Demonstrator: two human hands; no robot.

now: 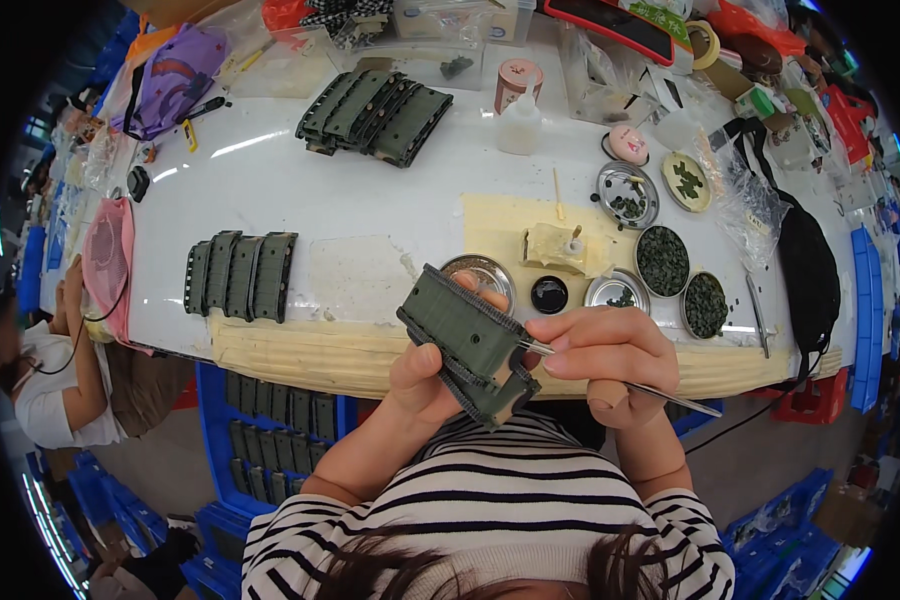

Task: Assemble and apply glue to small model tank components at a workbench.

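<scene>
My left hand (420, 380) grips a dark green model tank hull (462, 325), tilted in front of my chest above the table's near edge. Ribbed track-like strips run along the hull's long sides. In my right hand (615, 355) is a pair of metal tweezers (670, 397), with the thumb and fingers closed on it. The tweezers' tips meet the hull's right end; whether they pinch a small part is too small to tell. Behind the hull, and partly hidden by it, sits a round metal dish (497, 277). A small black-topped pot (549, 294) stands just beyond my right hand.
Similar green hulls stand in a row (240, 275) at left and in a group (375, 117) farther back. Round tins of small green parts (662, 261) sit at right, near a second metal tool (758, 315). A white squeeze bottle (518, 128) is behind. Blue crates (215, 440) hold more hulls below.
</scene>
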